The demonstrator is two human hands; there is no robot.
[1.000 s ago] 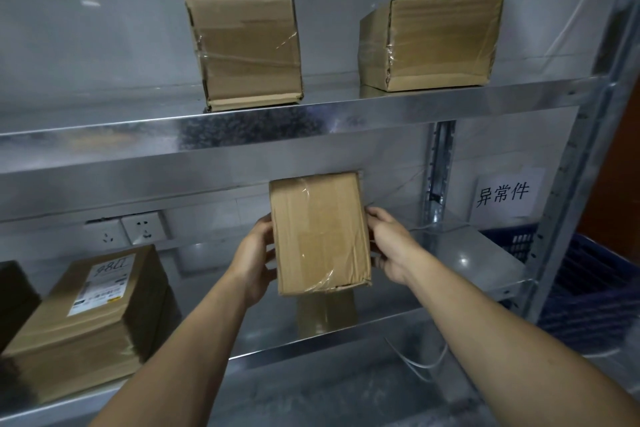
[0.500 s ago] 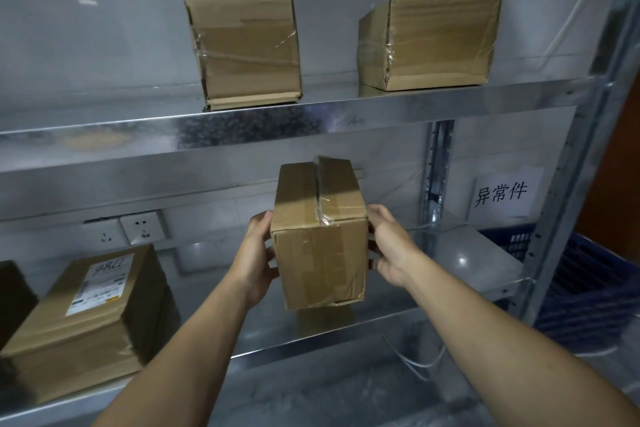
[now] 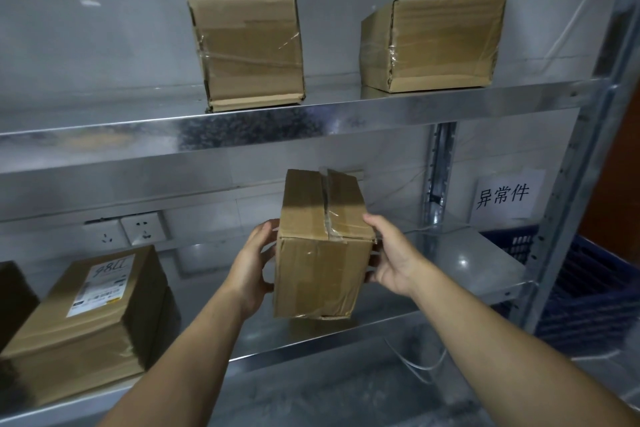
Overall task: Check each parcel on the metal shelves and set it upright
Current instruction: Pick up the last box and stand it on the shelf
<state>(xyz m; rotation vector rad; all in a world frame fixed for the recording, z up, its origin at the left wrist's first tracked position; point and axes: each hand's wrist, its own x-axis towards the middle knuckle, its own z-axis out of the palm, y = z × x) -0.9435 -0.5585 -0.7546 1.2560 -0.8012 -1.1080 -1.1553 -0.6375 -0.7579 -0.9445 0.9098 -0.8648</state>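
Box (image 3: 320, 253) gripped on both sides, your left hand (image 3: 251, 263) at 9 o'clock, right hand (image 3: 391, 260) at 3, long side near upright, shelf (image 3: 433, 274) straight down at 6.

We reach forward with both arms, bare as far as they show; our left forearm (image 3: 173, 357) rises from the lower left and our right forearm (image 3: 502, 350) from the lower right, converging upward. Our left hand (image 3: 252, 267) clasps the left side of the parcel (image 3: 322, 270), fingers curled against it, thumb low near the front edge; our right hand (image 3: 391, 256) grips the right side, thumb laid over the top corner, fingers curled against the side face; our palms face each other.
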